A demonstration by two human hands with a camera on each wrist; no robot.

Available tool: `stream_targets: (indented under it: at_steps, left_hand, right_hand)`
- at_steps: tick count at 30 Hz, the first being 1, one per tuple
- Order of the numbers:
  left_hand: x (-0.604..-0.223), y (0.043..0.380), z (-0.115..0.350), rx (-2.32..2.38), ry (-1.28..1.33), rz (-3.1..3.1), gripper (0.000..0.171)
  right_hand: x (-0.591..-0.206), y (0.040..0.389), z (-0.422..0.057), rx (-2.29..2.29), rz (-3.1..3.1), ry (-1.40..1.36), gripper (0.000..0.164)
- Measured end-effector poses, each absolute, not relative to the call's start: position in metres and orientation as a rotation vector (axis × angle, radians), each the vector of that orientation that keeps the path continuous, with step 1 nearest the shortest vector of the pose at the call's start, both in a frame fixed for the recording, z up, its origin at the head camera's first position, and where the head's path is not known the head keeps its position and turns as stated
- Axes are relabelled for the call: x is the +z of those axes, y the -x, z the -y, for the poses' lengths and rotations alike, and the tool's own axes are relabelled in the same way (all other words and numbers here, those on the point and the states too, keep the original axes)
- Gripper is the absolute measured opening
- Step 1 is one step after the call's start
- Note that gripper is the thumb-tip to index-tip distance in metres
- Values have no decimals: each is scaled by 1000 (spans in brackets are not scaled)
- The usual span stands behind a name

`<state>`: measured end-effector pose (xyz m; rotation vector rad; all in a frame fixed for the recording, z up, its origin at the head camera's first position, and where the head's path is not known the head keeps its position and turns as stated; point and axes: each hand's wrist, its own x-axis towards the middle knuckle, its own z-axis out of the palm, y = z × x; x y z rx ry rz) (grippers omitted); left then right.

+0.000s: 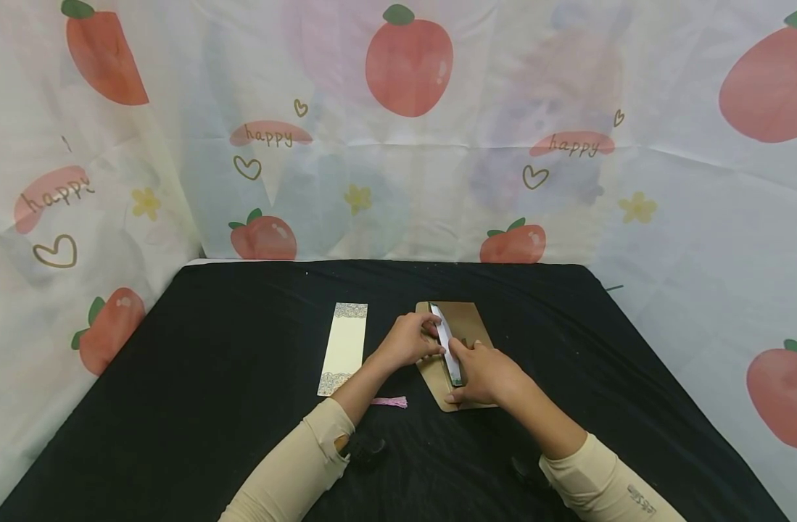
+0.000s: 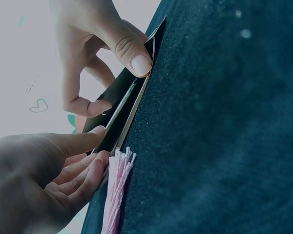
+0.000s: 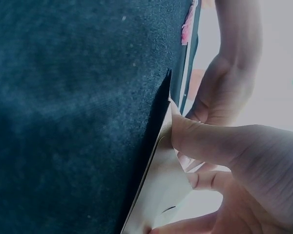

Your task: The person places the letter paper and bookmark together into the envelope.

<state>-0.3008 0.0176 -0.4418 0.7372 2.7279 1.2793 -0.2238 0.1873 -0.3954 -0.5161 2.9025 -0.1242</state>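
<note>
A tan kraft-paper-like folder (image 1: 462, 313) with rounded corners lies on the right of the cloth. Along its middle runs a narrow white strip with dark edges (image 1: 445, 335). My left hand (image 1: 406, 341) pinches the strip's left edge between thumb and fingers. From the other side my right hand (image 1: 492, 373) grips the folder, its thumb at the near edge and fingers on the strip's right side. Thin layers stand slightly parted, with a dark inner face (image 2: 118, 95) in the left wrist view. The tan surface (image 3: 158, 187) fills the right wrist view's lower middle.
Left of my left hand lies a cream bookmark (image 1: 344, 341) with lace-patterned ends; the forearm covers its lower corner. Its pink tassel (image 1: 391, 402) points right, near the folder. Black cloth (image 1: 241, 362) covers the table, and a fruit-printed curtain (image 1: 411, 181) hangs behind.
</note>
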Motion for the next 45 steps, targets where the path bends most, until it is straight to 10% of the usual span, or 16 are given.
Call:
stream_targets:
  at_steps: [45]
  left_hand:
    - [-410,322,57,1206,-636,-2513,35]
  right_hand:
    - [-396,225,-191,-132,-2926,458,78]
